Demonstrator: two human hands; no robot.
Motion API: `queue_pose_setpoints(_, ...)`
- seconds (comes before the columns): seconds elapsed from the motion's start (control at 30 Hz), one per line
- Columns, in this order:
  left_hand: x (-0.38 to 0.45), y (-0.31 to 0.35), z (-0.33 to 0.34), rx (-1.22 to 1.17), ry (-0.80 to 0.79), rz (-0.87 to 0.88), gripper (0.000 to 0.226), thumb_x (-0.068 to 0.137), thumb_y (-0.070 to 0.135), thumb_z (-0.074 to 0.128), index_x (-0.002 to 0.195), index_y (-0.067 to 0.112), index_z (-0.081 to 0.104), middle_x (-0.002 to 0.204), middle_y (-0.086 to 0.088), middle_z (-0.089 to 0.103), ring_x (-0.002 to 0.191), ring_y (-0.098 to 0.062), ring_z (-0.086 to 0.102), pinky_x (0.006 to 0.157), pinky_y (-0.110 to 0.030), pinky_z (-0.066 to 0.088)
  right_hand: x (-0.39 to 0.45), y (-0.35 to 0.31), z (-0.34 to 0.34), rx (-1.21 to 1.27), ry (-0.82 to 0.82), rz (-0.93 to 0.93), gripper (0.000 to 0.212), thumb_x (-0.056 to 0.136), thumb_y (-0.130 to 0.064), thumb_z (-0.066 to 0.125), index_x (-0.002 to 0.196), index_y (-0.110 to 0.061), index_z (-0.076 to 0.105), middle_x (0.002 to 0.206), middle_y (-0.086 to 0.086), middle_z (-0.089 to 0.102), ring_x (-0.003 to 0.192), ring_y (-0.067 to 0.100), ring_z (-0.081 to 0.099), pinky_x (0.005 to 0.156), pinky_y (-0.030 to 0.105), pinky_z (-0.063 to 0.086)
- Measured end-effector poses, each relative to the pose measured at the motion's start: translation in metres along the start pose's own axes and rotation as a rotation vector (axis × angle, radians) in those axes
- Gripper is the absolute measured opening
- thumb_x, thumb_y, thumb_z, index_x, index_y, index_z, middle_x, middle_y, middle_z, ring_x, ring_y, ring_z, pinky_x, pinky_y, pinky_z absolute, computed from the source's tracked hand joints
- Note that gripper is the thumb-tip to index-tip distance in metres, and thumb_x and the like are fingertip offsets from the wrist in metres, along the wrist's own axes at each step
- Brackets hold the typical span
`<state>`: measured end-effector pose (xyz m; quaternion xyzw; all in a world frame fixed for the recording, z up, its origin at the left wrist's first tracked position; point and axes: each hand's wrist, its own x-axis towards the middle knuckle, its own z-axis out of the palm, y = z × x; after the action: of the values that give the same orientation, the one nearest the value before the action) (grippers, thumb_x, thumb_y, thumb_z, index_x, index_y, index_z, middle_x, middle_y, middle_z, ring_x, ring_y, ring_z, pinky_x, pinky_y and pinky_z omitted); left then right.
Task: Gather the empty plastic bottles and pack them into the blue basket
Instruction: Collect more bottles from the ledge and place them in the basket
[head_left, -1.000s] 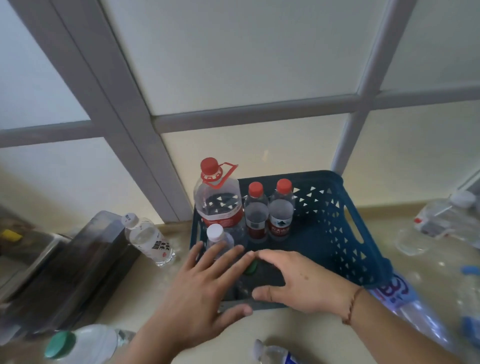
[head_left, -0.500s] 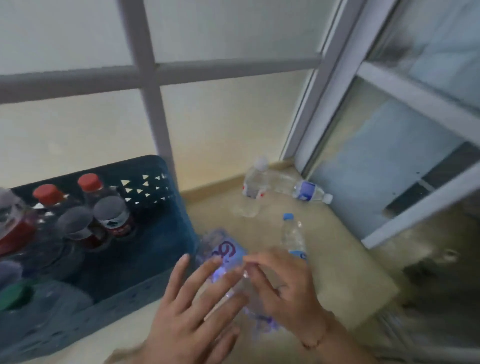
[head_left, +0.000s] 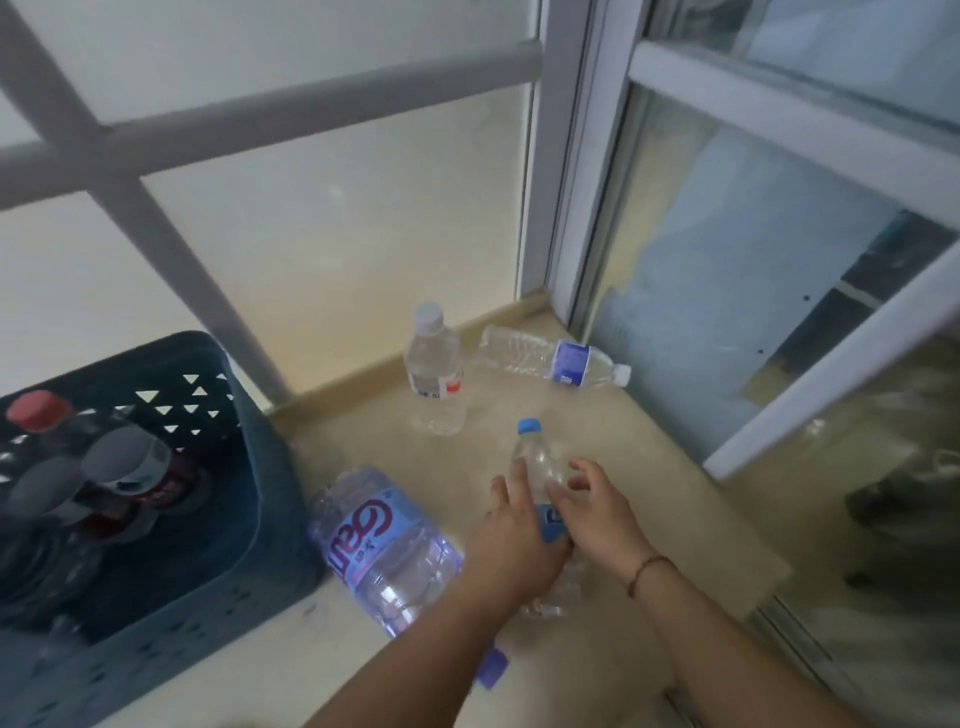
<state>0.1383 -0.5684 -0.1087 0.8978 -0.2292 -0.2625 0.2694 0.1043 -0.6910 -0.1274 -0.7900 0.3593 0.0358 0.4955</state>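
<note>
Surface: a smooth beige stone-like ledge (head_left: 613, 457) fills the lower middle of the view, ending in a corner at the right. A low beige skirting strip (head_left: 358, 375) runs along its far edge. Behind it stand frosted, cream-lit glass panes (head_left: 363, 228) divided by pale grey window bars (head_left: 291, 111), one horizontal and one slanting down to the ledge. A pale grey vertical corner post (head_left: 550, 171) closes this side. To the right, clearer bluish glass panes (head_left: 727, 249) sit in a white sliding window frame (head_left: 810, 395); what lies beyond is blurred and dark. Light is soft, diffuse daylight through the frosted panes.
</note>
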Motion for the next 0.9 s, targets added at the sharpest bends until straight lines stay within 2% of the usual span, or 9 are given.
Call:
queue_pose_setpoints(0.17, 0.012, 0.0, 0.023, -0.086, 0.109, -0.115, 0.105, 0.081, 0.048, 0.07, 0.158, 0.021, 0.003, 0.138, -0.006, 0.046, 0.115, -0.029, 0.06, 0.091, -0.036, 0.05, 0.045, -0.009, 0.001, 0.074, 0.0, 0.034, 0.06, 0.089, -0.05, 0.06, 0.137, -0.017, 0.045, 0.113, 0.003, 0.064, 0.103, 0.023, 0.065, 0.088, 0.035, 0.053)
queue_pose_setpoints(0.3, 0.006, 0.001, 0.027, -0.168, 0.159, -0.103, 0.107, 0.078, 0.035, 0.071, 0.158, 0.027, 0.001, 0.138, -0.005, 0.048, 0.112, -0.026, 0.06, 0.082, -0.032, 0.048, 0.052, -0.022, -0.011, 0.287, -0.15, 0.147, 0.041, 0.094, -0.04, 0.058, 0.13, -0.02, 0.05, 0.111, 0.006, 0.064, 0.08, 0.021, 0.066, 0.053, 0.028, 0.053)
queue_pose_setpoints(0.37, 0.001, 0.001, 0.026, -0.131, 0.166, -0.068, 0.107, 0.077, 0.035, 0.07, 0.158, 0.03, 0.0, 0.139, -0.003, 0.048, 0.112, -0.025, 0.06, 0.076, -0.03, 0.044, 0.048, -0.027, -0.019, 0.351, -0.247, 0.192, 0.035, 0.096, -0.036, 0.056, 0.125, -0.016, 0.055, 0.108, 0.01, 0.066, 0.076, 0.023, 0.066, 0.053, 0.033, 0.056)
queue_pose_setpoints(0.47, -0.009, 0.004, 0.022, -0.128, 0.209, 0.037, 0.106, 0.075, 0.036, 0.069, 0.157, 0.035, 0.002, 0.143, 0.002, 0.045, 0.116, -0.023, 0.058, 0.081, -0.032, 0.049, 0.035, -0.038, -0.035, 0.323, -0.333, 0.157, 0.032, 0.098, -0.037, 0.053, 0.116, -0.012, 0.059, 0.104, 0.013, 0.069, 0.081, 0.025, 0.068, 0.061, 0.037, 0.057)
queue_pose_setpoints(0.63, -0.041, 0.02, -0.013, -0.267, 0.434, 0.218, 0.102, 0.073, 0.042, 0.071, 0.152, 0.046, 0.006, 0.152, 0.011, 0.03, 0.132, -0.015, 0.047, 0.097, -0.031, 0.05, -0.011, -0.108, -0.061, 0.206, -0.19, -0.226, 0.013, 0.094, -0.03, 0.059, 0.096, -0.019, 0.065, 0.094, 0.01, 0.073, 0.066, 0.019, 0.063, 0.049, 0.028, 0.05)
queue_pose_setpoints(0.67, -0.05, 0.02, -0.026, -0.275, 0.512, 0.261, 0.105, 0.072, 0.041, 0.075, 0.153, 0.046, 0.007, 0.152, 0.01, 0.031, 0.134, -0.011, 0.044, 0.102, -0.024, 0.046, -0.024, -0.13, -0.062, 0.219, -0.167, -0.325, 0.007, 0.094, -0.026, 0.059, 0.093, -0.023, 0.065, 0.089, 0.009, 0.074, 0.062, 0.017, 0.062, 0.044, 0.025, 0.048)
queue_pose_setpoints(0.77, -0.078, 0.012, -0.074, -0.212, 0.801, 0.375, 0.118, 0.069, 0.037, 0.082, 0.155, 0.042, 0.0, 0.15, 0.0, 0.041, 0.133, -0.011, 0.045, 0.105, -0.003, 0.025, -0.068, -0.196, -0.053, 0.225, -0.162, -0.671, 0.018, 0.09, -0.019, 0.065, 0.084, -0.036, 0.064, 0.072, -0.005, 0.074, 0.051, 0.006, 0.065, 0.041, 0.018, 0.048)
queue_pose_setpoints(0.83, -0.101, 0.001, -0.111, -0.138, 0.926, 0.421, 0.12, 0.069, 0.038, 0.081, 0.154, 0.041, -0.003, 0.147, -0.003, 0.045, 0.129, -0.016, 0.051, 0.104, -0.005, 0.027, -0.094, -0.231, -0.039, 0.225, -0.181, -0.805, 0.012, 0.079, -0.032, 0.071, 0.089, -0.036, 0.064, 0.077, -0.004, 0.074, 0.064, 0.018, 0.072, 0.058, 0.035, 0.061)
queue_pose_setpoints(0.9, -0.127, -0.017, -0.148, -0.038, 0.999, 0.442, 0.117, 0.069, 0.041, 0.083, 0.154, 0.042, 0.001, 0.146, -0.001, 0.044, 0.126, -0.017, 0.053, 0.098, -0.016, 0.043, -0.119, -0.261, -0.022, 0.211, -0.259, -0.932, 0.037, 0.069, -0.052, 0.074, 0.096, -0.03, 0.062, 0.083, 0.005, 0.073, 0.074, 0.038, 0.071, 0.068, 0.06, 0.058)
